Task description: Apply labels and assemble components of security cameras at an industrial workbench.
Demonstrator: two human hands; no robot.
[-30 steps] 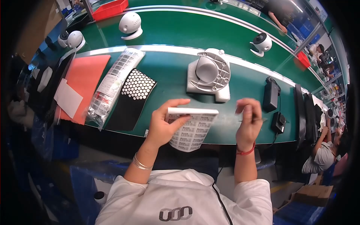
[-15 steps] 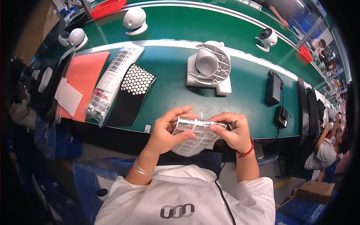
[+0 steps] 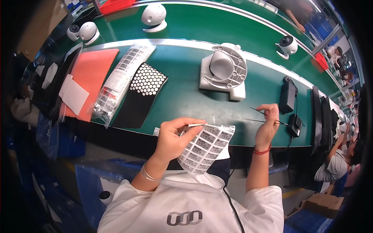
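Note:
My left hand [image 3: 175,138] grips a white sheet of printed labels [image 3: 203,148] by its top edge, and the sheet hangs down over the near edge of the green bench [image 3: 182,89]. My right hand [image 3: 267,126] is out to the right of the sheet and pinches thin metal tweezers [image 3: 261,116] whose tips point left. Beyond both hands a grey-white round housing [image 3: 226,70] sits on a white foam block.
At left lie a black strip of white dots [image 3: 144,90], a clear bag of label sheets [image 3: 118,79] and an orange mat [image 3: 90,77] with a white paper. White dome cameras [image 3: 154,16] ride the far belt. A black adapter [image 3: 288,95] sits right. Another person [image 3: 337,163] works at far right.
My hands met at the label sheet half a second ago. Since then my right hand has pulled away to the right with the tweezers, and the sheet now hangs from my left hand alone.

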